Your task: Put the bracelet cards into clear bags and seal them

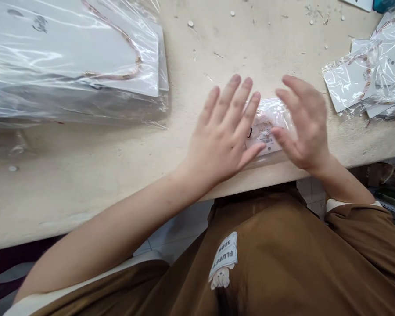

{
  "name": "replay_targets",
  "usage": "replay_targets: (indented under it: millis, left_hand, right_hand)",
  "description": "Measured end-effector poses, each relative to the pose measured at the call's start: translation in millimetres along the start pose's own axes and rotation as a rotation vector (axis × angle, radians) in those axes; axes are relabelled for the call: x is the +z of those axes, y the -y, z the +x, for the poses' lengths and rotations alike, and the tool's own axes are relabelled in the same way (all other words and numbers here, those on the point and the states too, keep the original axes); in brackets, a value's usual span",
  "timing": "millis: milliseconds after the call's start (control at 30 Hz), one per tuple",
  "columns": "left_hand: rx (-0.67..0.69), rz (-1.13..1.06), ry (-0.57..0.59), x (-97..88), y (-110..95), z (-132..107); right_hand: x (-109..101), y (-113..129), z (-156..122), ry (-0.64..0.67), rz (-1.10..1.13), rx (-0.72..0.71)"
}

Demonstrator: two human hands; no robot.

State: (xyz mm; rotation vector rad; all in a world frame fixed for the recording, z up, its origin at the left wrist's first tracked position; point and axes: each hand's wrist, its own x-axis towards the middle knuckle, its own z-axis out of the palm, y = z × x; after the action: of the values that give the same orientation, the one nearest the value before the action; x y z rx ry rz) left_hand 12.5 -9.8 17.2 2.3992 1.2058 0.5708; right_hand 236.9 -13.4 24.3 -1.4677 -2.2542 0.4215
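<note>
The left hand (225, 131) lies flat, palm down, fingers spread and straight, its little-finger side resting on the left part of a small packet (269, 125). The right hand (303, 127) is open too, fingers loosely fanned and slightly bent, thumb tip touching the packet's right side. The packet sits near the table's front edge, between the two hands: crinkly clear plastic over a white card with a thin pinkish chain. The table (118, 166) is pale, matte and scuffed, dotted with small white bits (191, 23). A tall stack of glossy bagged cards (72, 57) fills the far left; a loose pile of packets (371, 79) lies far right.
</note>
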Motion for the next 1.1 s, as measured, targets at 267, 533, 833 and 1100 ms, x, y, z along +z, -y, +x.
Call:
replay_targets:
  millis: [267,533,833,1100]
  left_hand:
    - [-0.016,-0.083,0.099,27.8,6,-8]
    - [-0.025,-0.042,-0.061,29.5,4,-14]
    - [0.451,0.245,-0.194,17.5,-11,-38]
    - [0.694,0.412,-0.446,5.4,-29,-32]
  right_hand:
    - [18,-14,-4,0.348,-0.156,-0.086]
    - [14,-21,-14,0.056,-0.038,0.03]
    - [-6,-19,-59,-0.184,-0.12,-0.257]
    - [0,-9,-56,-0.263,-0.235,-0.577]
